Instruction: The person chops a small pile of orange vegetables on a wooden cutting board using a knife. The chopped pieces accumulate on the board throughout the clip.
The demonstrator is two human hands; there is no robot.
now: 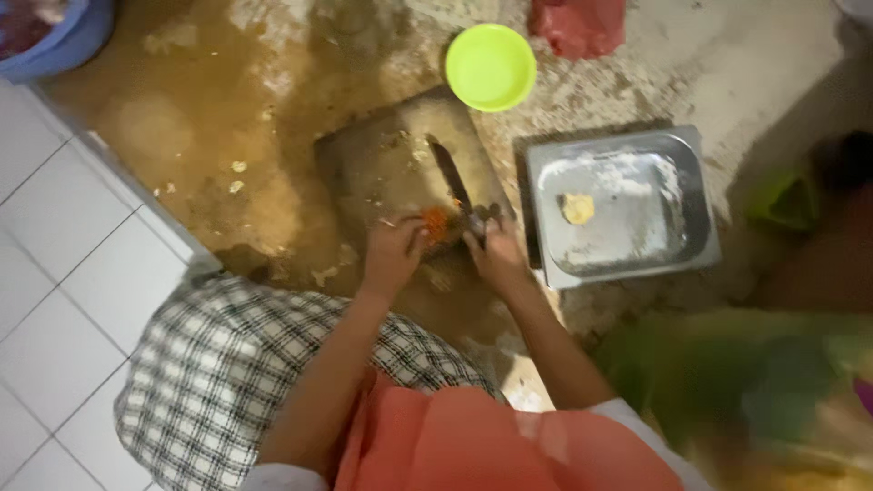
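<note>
Mid-frame there's a small orange pile of food (437, 221) sitting on a wet cutting board (382, 168) on the floor. The left hand (393, 253) has its fingers curled, pinching the pile at its edge. The right hand (494, 255) is closed around the handle of a knife (452, 177), blade angled up across the board. Right of that sits a metal tray (696, 218), and a lime green bowl (491, 66) is near the top.

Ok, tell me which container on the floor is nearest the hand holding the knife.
The square metal tray, just beside the right hand gripping the knife. The round lime-green bowl sits farther off beyond the cutting board; the blue tub is in the far corner.
</note>
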